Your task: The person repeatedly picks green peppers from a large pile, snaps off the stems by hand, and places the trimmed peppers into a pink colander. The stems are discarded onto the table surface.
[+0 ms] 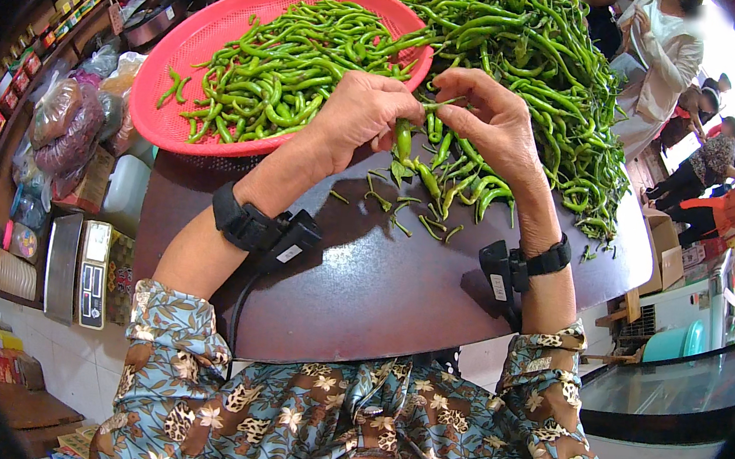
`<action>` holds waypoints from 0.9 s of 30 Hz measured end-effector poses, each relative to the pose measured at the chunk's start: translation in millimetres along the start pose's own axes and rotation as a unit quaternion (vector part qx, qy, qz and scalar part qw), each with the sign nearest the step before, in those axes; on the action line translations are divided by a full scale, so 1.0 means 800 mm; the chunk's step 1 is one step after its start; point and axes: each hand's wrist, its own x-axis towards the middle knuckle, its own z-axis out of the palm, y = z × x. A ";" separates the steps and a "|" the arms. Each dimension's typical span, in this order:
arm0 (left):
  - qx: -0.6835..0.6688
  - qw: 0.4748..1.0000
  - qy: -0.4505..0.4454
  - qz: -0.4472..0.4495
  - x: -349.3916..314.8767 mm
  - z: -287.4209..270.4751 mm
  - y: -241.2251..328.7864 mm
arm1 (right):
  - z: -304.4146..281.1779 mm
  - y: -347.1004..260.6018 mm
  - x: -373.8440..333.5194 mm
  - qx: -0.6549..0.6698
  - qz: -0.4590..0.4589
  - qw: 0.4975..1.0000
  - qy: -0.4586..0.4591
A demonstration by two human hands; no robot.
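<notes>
While grasping a green pepper in left hand, pinching a thin green stem between thumb and forefinger of right hand, just beside left hand. Can't tell whether joined to pepper. Ahead and left of left hand: pink-red basket of peppers. Ahead and right of right hand: tall pepper heap. Nearer than both hands: loose stem bits on brown table. Black straps on both wrists.
</notes>
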 end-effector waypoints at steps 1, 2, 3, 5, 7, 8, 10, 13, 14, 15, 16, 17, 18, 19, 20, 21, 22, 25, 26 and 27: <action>0.014 1.000 -0.007 -0.001 0.000 -0.001 0.000 | -0.003 0.000 0.000 -0.018 -0.005 1.000 -0.017; 0.021 1.000 -0.008 -0.003 0.000 -0.002 0.001 | -0.004 0.000 0.000 -0.036 -0.009 0.999 -0.033; 0.028 1.000 -0.009 -0.005 0.000 -0.003 0.001 | -0.003 0.000 -0.001 -0.032 -0.006 0.999 -0.033; 0.037 0.999 -0.009 -0.006 0.000 -0.003 0.001 | -0.002 -0.001 -0.002 -0.025 0.002 0.999 -0.033; 0.040 0.999 -0.006 -0.002 0.000 -0.003 0.000 | -0.002 -0.002 -0.001 -0.031 0.000 0.999 -0.039; 0.045 0.999 -0.005 -0.003 0.001 -0.003 -0.001 | -0.002 -0.002 -0.001 -0.034 -0.002 0.999 -0.042; 0.054 0.999 -0.005 0.000 0.001 -0.003 -0.002 | -0.003 -0.002 -0.001 -0.053 -0.010 0.998 -0.045; 0.036 0.999 0.005 -0.003 0.002 -0.002 -0.003 | -0.004 -0.003 -0.001 -0.078 -0.018 0.996 -0.042; 0.033 0.999 0.006 -0.006 0.002 -0.003 -0.003 | -0.004 -0.003 -0.001 -0.086 -0.017 0.995 -0.040; 0.030 1.000 0.005 -0.008 0.002 -0.003 -0.003 | -0.004 -0.003 -0.001 -0.088 -0.023 0.995 -0.038; 0.027 1.000 0.005 -0.011 0.002 -0.003 -0.003 | -0.004 -0.004 -0.001 -0.091 -0.025 0.995 -0.036; 0.029 1.000 0.004 -0.008 0.002 -0.003 -0.003 | -0.004 -0.004 0.000 -0.094 -0.024 0.995 -0.035; 0.032 0.999 0.003 -0.005 0.002 -0.003 -0.003 | -0.003 -0.004 -0.001 -0.092 -0.025 0.995 -0.035; 0.035 0.999 0.003 -0.004 0.002 -0.002 -0.003 | -0.003 -0.005 -0.001 -0.090 -0.023 0.995 -0.036; 0.032 0.999 0.001 -0.002 0.001 -0.002 -0.003 | -0.002 -0.005 -0.001 -0.088 -0.021 0.995 -0.036; 0.029 1.000 0.000 -0.003 0.001 -0.001 -0.003 | -0.002 -0.005 -0.001 -0.090 -0.023 0.995 -0.034; 0.026 1.000 -0.001 -0.002 0.001 -0.001 -0.003 | -0.002 -0.005 -0.001 -0.092 -0.025 0.995 -0.033; 0.018 1.000 -0.005 -0.008 0.001 -0.002 -0.003 | -0.002 -0.005 0.000 -0.109 -0.047 0.992 -0.038; 0.018 1.000 -0.007 -0.008 0.001 -0.002 -0.003 | -0.003 -0.005 0.000 -0.117 -0.055 0.991 -0.041; 0.019 1.000 -0.008 -0.009 0.001 -0.002 -0.003 | -0.002 -0.005 0.000 -0.116 -0.059 0.991 -0.042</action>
